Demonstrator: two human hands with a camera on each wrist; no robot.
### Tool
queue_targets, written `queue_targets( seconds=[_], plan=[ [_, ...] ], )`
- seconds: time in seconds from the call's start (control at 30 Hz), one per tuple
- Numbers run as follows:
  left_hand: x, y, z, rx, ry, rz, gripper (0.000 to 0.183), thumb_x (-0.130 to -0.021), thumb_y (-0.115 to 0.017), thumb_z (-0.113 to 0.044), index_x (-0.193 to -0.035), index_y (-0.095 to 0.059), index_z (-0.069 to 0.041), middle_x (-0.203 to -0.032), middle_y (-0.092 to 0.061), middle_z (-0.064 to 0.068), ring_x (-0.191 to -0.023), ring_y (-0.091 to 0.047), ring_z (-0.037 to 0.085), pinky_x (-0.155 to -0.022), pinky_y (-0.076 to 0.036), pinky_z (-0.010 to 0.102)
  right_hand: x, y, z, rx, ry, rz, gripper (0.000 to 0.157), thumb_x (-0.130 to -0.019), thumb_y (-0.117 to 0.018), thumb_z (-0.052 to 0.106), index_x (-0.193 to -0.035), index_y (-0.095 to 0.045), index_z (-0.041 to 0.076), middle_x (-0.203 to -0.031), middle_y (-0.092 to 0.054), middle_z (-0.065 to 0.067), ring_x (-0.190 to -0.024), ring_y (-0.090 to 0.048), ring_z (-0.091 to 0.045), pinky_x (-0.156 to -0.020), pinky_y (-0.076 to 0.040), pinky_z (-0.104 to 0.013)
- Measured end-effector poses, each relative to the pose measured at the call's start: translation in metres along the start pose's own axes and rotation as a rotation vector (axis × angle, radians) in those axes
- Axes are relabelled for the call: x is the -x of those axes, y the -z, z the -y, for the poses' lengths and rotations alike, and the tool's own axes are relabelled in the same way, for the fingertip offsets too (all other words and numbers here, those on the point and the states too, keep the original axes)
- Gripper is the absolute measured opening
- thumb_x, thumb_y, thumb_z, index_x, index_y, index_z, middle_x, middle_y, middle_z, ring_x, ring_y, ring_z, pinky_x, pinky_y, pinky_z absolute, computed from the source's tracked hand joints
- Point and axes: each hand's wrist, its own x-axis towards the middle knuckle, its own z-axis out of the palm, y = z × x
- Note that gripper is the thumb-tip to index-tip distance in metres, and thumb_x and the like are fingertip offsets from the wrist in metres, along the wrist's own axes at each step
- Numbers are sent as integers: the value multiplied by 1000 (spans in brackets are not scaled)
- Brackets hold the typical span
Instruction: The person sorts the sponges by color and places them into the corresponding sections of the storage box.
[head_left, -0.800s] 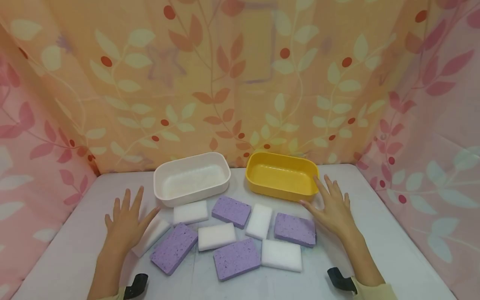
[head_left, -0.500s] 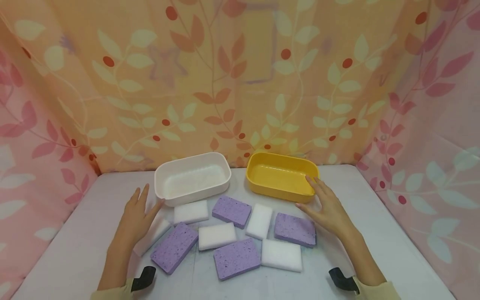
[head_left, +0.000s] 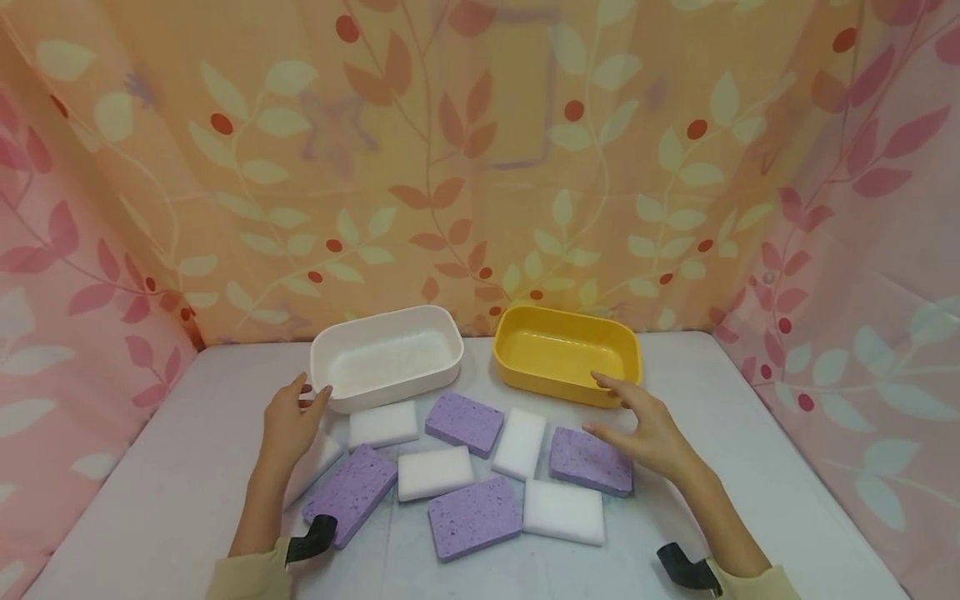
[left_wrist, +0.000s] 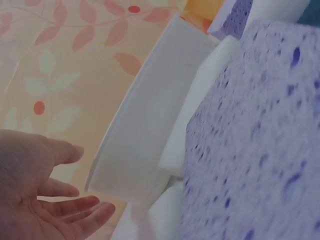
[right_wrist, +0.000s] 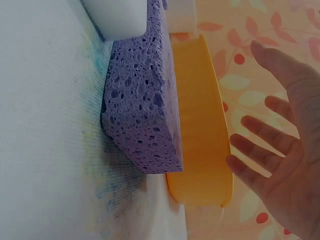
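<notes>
Head view: L hand at near-L corner of white tub; fingers slightly bent, thumb a little parted, narrow-ish gap, nothing held; L wrist view puts fingertips close to tub rim, contact can't be told. R hand at front-R of yellow tub; fingers spread, thumb well apart, wide, nothing held; R wrist view has one fingertip overlapping tub edge, contact again unclear.

Sponges, 9 total (5 wht, 4 purp), all flat on white table in front of tubs. Back row, L to R: white sponge just beside wht tub's front wall; purple sponge opp. gap btwn tubs; narrow-end-on white sponge; R-most purple sponge, far edge near R thumb. Front, L to R: partly hidden white sponge next to L hand; slanted purple sponge, big in L wrist fg; mid white sponge; front purple sponge, corner appears to touch front-R white sponge.

Misc: tan sleeves, black curved piece at each wrist; leaf-print curtain, orange behind, pink at sides; blue-grn/yellow smudges on table, R wrist view.
</notes>
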Motion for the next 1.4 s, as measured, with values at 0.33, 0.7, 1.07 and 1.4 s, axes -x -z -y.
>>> queue_targets(
  seconds=[0.33,0.7,1.07,1.4],
  plan=[
    [-3,-8,8,271,166,-79,55,-104,-63,-10,-149,-45,17,-124,-62,31,-75,-66,-2,-65,-49,7,4,-5,-2,-60,52,40,66,-88,-87,20,-146,-59,6,-133,-69,-16,-114,-66,-37,-94,-60,-50],
    [-9,-14,9,807,324,-130,53,-104,-58,5,-151,-38,20,-97,-58,2,-72,-69,-2,-81,-60,15,5,-18,-17,-132,93,204,72,-81,-92,25,-142,-61,2,-125,-72,-13,-107,-67,-31,-89,-59,-35],
    [-5,-16,8,924,373,-137,56,-105,-55,4,-156,-34,16,-94,-59,-1,-79,-69,-1,-87,-59,17,7,-17,-20,-129,49,305,69,-77,-95,29,-136,-65,8,-122,-72,-6,-109,-64,-22,-95,-54,-34],
    [-8,-16,10,954,383,-117,58,-106,-55,3,-158,-32,13,-95,-60,-3,-81,-69,-1,-90,-58,17,8,-15,-26,-83,59,354,72,-75,-97,34,-136,-67,11,-129,-70,-6,-112,-60,-14,-100,-52,-33]
  ],
)
